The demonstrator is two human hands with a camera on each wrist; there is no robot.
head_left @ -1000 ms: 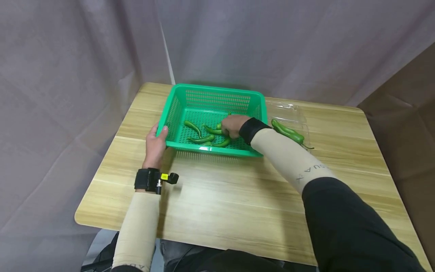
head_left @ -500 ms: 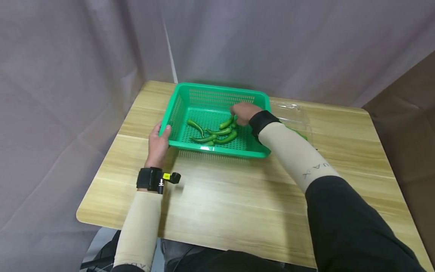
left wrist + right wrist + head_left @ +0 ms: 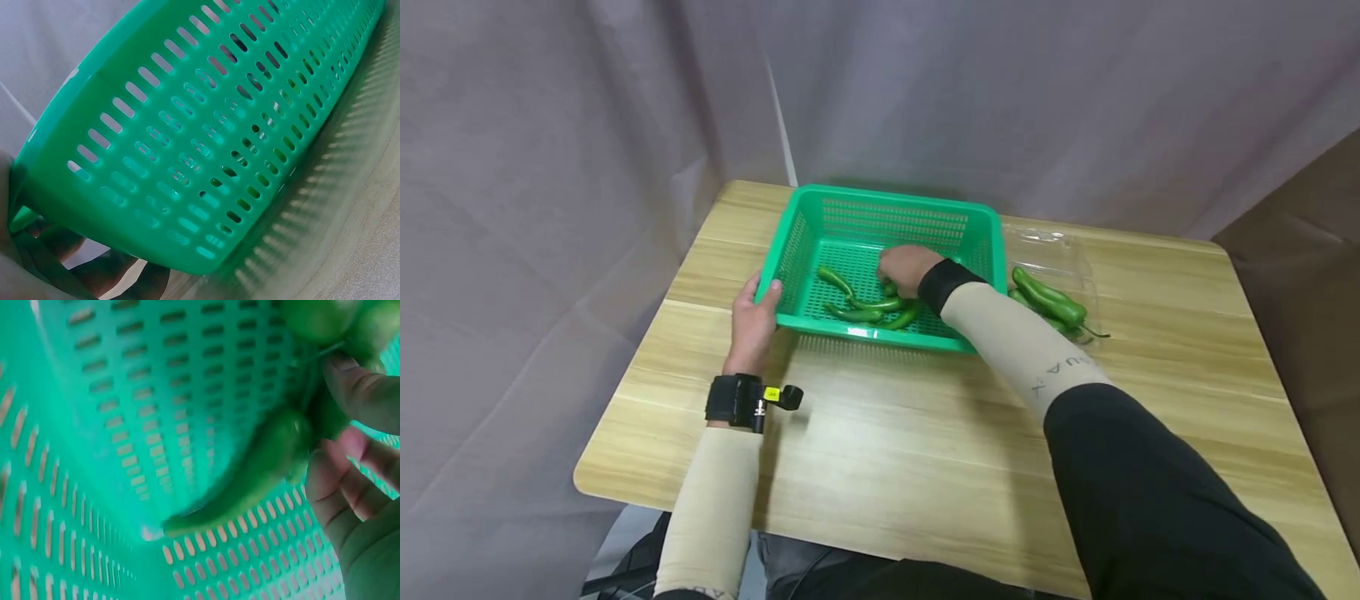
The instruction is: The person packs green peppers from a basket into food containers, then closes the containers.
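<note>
A green plastic basket (image 3: 895,198) with slotted walls stands toward the back of the table. My left hand (image 3: 752,329) grips its left end near the front corner, thumb over the rim and fingers underneath, as the left wrist view also shows. Inside the basket, my right hand (image 3: 908,268) reaches down among several green chili peppers (image 3: 854,315). In the right wrist view, its thumb and fingertips pinch a green chili pepper (image 3: 329,416), mostly hidden by the fingers. Another curved chili pepper (image 3: 259,472) lies close beside them.
A clear plastic tray (image 3: 1048,250) is to the right of the basket. Several larger green peppers (image 3: 1048,300) lie on it, beside my right forearm. A grey curtain (image 3: 925,108) hangs behind the table (image 3: 880,450), and a brown panel (image 3: 1300,283) borders the right.
My right hand has moved from the basket's right back toward its middle and front. Peppers beneath it have shifted, and the peppers on the tray show more. My left hand keeps its hold.
</note>
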